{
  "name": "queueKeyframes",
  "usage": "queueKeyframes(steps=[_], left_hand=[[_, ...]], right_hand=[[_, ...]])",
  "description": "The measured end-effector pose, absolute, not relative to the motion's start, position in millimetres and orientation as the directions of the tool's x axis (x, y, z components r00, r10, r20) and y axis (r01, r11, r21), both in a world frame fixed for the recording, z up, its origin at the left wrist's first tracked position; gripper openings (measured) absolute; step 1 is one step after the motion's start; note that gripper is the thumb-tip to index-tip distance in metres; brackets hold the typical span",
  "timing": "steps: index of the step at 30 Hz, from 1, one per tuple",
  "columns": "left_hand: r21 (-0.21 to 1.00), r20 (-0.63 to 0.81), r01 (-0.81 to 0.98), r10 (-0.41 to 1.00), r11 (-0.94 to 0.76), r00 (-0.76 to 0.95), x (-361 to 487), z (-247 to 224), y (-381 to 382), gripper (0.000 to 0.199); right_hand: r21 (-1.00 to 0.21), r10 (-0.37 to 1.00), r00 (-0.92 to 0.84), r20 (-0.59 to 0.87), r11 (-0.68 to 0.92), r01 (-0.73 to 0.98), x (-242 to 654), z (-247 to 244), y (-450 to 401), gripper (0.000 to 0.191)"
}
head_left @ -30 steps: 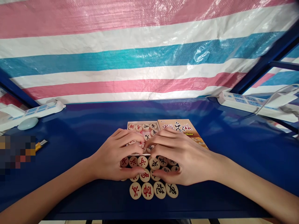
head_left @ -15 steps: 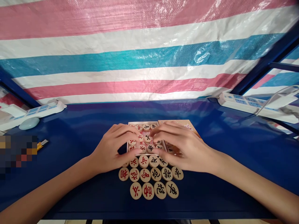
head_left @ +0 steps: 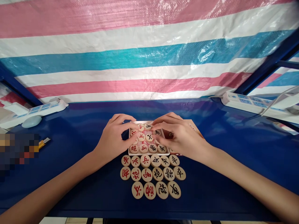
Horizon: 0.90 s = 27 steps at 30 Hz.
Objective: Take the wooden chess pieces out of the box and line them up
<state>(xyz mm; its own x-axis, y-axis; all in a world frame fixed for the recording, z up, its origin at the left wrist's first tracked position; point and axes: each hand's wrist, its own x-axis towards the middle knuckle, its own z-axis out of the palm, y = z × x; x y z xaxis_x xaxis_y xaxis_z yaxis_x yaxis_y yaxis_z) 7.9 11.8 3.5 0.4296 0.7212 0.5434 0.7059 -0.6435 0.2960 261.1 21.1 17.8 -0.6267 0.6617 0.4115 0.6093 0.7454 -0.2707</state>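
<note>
A shallow white box [head_left: 149, 154] holds several round wooden Chinese chess pieces, with red and black characters, over a folded red-lined sheet [head_left: 146, 132]. My left hand [head_left: 116, 132] reaches over the box's left side, thumb and fingers closed around a red-marked piece [head_left: 133, 133]. Over the right side, my right hand [head_left: 174, 129] has its thumb and fingertips around a black-marked piece [head_left: 157, 132]. Between the hands, a red piece [head_left: 141, 137] and a black piece [head_left: 149, 137] sit side by side. My fingers partly cover the outer pieces.
Three rows of chess pieces [head_left: 147, 175] lie on the blue table [head_left: 77, 186] in front of the box. A tan box lid [head_left: 195, 127] is partly under my right hand. Power strips [head_left: 245, 104], a mouse [head_left: 31, 121] and a yellow cutter [head_left: 44, 143] lie toward the sides.
Both hands have moved back from the box's front edge toward its rear half. The front row in the box and the outer pieces of the nearest table row now show more fully.
</note>
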Motion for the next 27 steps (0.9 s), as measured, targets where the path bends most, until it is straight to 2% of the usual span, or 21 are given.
queueKeyframes(steps=[9,13,16,20,24,27], left_hand=[[0.442,0.330,0.694,0.823,-0.568,0.463,9,0,20,0.019],[0.474,0.309,0.679,0.828,-0.561,0.469,9,-2,22,0.016],[0.468,0.331,0.668,0.815,-0.579,0.475,10,-2,21,0.014],[0.396,0.431,0.689,0.785,-0.607,0.445,13,3,15,0.009],[0.309,0.540,0.697,0.723,-0.647,0.431,17,10,9,0.011],[0.298,0.579,0.694,0.702,-0.656,0.415,19,13,3,0.015]], right_hand=[[-0.282,0.670,-0.647,0.364,0.741,0.609,259,16,26,0.020],[-0.296,0.676,-0.645,0.356,0.736,0.609,257,12,27,0.020],[-0.304,0.684,-0.635,0.359,0.729,0.613,255,13,27,0.020],[-0.307,0.675,-0.631,0.383,0.737,0.603,255,19,25,0.017],[-0.300,0.657,-0.591,0.467,0.747,0.593,257,23,21,0.017],[-0.321,0.632,-0.564,0.532,0.767,0.556,260,21,18,0.018]])
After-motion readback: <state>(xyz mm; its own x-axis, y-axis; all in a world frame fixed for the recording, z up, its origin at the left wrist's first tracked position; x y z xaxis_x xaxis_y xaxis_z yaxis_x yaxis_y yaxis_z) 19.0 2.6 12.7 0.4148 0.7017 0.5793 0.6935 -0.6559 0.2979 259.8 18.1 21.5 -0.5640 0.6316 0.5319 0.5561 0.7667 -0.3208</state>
